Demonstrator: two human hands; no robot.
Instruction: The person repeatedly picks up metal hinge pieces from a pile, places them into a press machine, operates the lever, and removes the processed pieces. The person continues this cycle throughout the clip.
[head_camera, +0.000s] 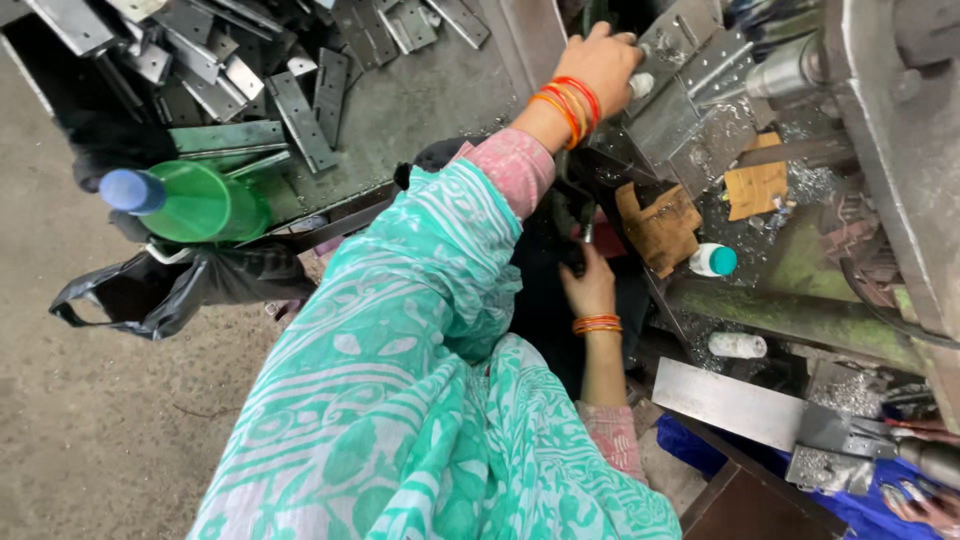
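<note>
My left hand (600, 62), with orange and red bangles at the wrist, reaches to the top of the view. It is closed over a dark handle beside a perforated metal bracket (700, 62) on the machine (880, 120). My right hand (590, 285), also with bangles, is lower down in the dark gap under the machine. Its fingers wrap a dark lever (578, 240). My green and white patterned garment (420, 400) covers much of the lower view and hides my left upper arm.
A pile of flat metal hinge plates (260, 70) lies on a tray at the top left, with a green bottle (190, 200) and a black plastic bag (170, 285) next to it. On the machine bed are a brown cloth (660, 225), a teal-capped white bottle (712, 260), cardboard (757, 187) and metal shavings (815, 180). A steel plate (730, 400) lies lower right.
</note>
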